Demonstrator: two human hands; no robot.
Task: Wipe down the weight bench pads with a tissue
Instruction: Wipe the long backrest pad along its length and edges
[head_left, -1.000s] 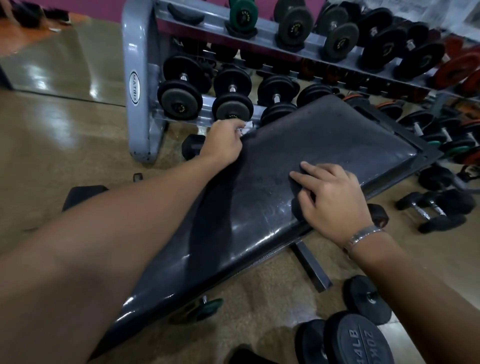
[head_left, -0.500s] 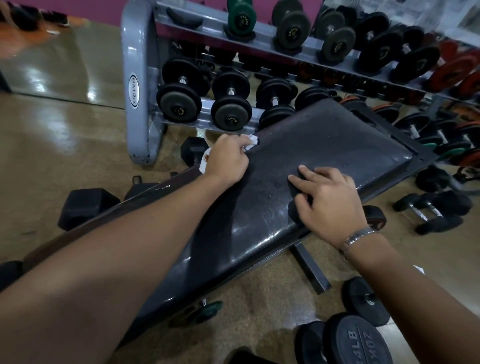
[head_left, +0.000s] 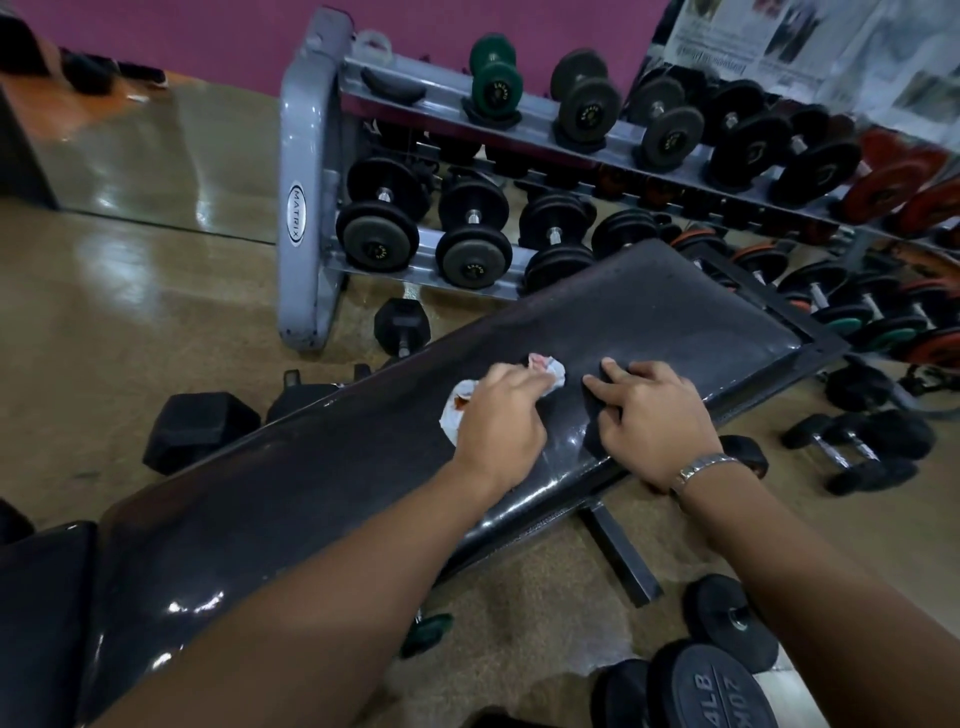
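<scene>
Crumpled white tissue (head_left: 549, 370) is bunched under left hand (head_left: 498, 421), fingers curled over it, and pressed onto black back pad (head_left: 675, 322) about mid-length. Tissue sticks out on 2 sides of the hand; reddish marks are seen on it. Right hand (head_left: 657, 426) is laid on the same pad just beside the left, by the pad's near edge, fingers spread and slightly bent, nothing held; thumb not seen. Metal band (head_left: 701, 467) is worn on right wrist. Seat pad (head_left: 41, 597) is seen lower left. Grey rack (head_left: 306, 208) with 2 tiers of dumbbells stands behind. Loose dumbbells (head_left: 857, 447) are scattered on floor (head_left: 130, 322).
</scene>
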